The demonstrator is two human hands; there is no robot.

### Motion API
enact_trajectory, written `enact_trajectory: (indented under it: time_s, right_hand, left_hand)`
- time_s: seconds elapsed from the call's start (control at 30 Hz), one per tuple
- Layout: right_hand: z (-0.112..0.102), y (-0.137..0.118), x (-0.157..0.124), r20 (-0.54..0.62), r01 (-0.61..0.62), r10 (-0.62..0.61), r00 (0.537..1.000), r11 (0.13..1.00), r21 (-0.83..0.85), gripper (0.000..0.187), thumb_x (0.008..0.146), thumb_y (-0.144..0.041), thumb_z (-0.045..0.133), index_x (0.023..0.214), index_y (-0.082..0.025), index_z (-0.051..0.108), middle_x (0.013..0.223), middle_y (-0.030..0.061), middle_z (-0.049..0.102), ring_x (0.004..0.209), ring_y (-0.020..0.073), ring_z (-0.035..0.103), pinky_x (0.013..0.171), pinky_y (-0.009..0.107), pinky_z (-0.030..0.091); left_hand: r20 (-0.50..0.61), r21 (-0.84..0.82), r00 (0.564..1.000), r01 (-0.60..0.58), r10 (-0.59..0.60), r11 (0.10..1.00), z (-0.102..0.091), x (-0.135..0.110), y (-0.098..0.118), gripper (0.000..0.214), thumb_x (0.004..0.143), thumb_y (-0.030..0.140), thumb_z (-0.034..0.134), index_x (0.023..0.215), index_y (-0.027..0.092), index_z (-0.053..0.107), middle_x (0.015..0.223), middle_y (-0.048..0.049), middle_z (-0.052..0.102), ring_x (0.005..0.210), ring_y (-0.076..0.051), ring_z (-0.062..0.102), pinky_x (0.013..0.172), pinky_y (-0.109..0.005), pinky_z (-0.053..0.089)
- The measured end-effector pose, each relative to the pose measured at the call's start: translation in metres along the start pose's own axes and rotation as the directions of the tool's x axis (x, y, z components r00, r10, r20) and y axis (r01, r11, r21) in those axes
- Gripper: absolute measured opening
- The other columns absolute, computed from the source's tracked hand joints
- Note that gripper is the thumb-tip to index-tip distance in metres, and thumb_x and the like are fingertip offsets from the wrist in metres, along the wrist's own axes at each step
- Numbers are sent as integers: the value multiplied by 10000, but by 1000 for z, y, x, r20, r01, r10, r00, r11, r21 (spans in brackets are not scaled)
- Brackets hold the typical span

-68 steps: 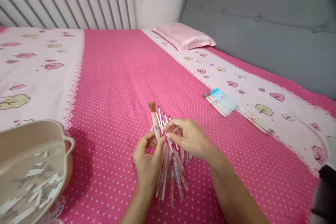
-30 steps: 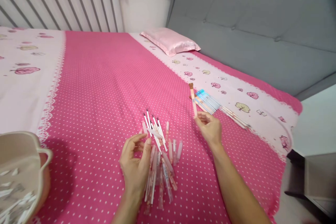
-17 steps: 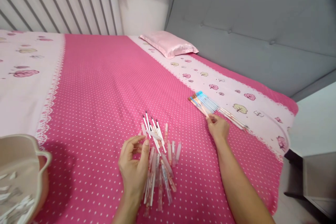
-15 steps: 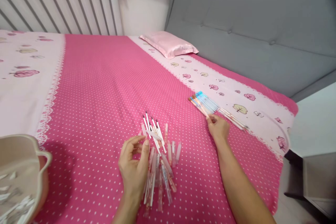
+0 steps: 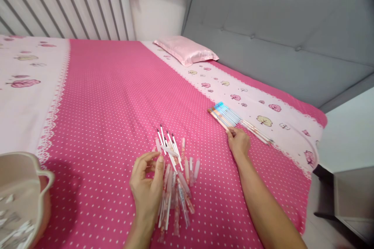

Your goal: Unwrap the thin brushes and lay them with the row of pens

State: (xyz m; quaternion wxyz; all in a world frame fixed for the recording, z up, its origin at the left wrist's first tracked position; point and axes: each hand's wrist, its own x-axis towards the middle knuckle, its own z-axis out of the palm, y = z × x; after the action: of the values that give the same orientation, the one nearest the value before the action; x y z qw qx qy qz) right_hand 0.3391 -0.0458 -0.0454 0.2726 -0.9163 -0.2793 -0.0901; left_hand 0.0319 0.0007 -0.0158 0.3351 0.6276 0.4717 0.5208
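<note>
On the right, my right hand (image 5: pixel 240 142) is closed, its fingertips pinching the near end of a slim pale pen (image 5: pixel 219 120) with a brownish far tip. That pen lies along the left side of a row of blue-ended pens (image 5: pixel 229 113). My left hand (image 5: pixel 147 175) is curved at the left edge of a loose pile, thumb and fingers slightly apart with nothing visible between them. White pen refills (image 5: pixel 176 148) with dark tips lie at the pile's far end. Translucent pinkish pen barrels and caps (image 5: pixel 182 194) make up the nearer part, some overlapping.
A beige basin (image 5: pixel 43 202) with a looped handle stands at the lower left, holding small white pieces. White pens (image 5: pixel 257 131) extend right of the blue-ended row. A pink pillow (image 5: pixel 187 49) rests by the grey headboard (image 5: pixel 263 19). The pink dotted bedspread (image 5: pixel 111 97) lies underneath.
The pen in my right hand has settled leftward alongside the row, from lying across its edge. My left hand has barely moved. The view has shifted slightly.
</note>
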Motion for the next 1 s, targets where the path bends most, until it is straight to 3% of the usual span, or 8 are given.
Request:
enact_trajectory:
  time_s: [0.17,0.37,1.0]
  right_hand:
    - [2,-1,-1,0,20,-20,1000,1000,19,276,791,-283,524,989,-217,704,954,87,685,774,221,590,658,318,397]
    - [3,-1,0,-2,-1,1,1000,999,49,232,776,-279,545,949,-200,678,809,60,694,718,208,595,626,296,377]
    - [9,0,0,-56,8,-2,998,993,119,227,733,-300,532,867,-179,670,777,65,681,693,201,583,623,294,384]
  left_hand:
    - [5,-16,1000,9,-9,1000,0,0,1,185,804,336,606,928,205,646,943,-32,606,770,-142,571,663,-259,491]
    - [2,-6,1000,15,-15,1000,0,1,2,183,802,339,603,917,205,651,932,-30,612,768,-145,572,666,-260,488]
    - [11,16,1000,-4,4,1000,0,0,2,182,810,344,590,907,202,652,935,-39,612,782,-153,576,670,-267,490]
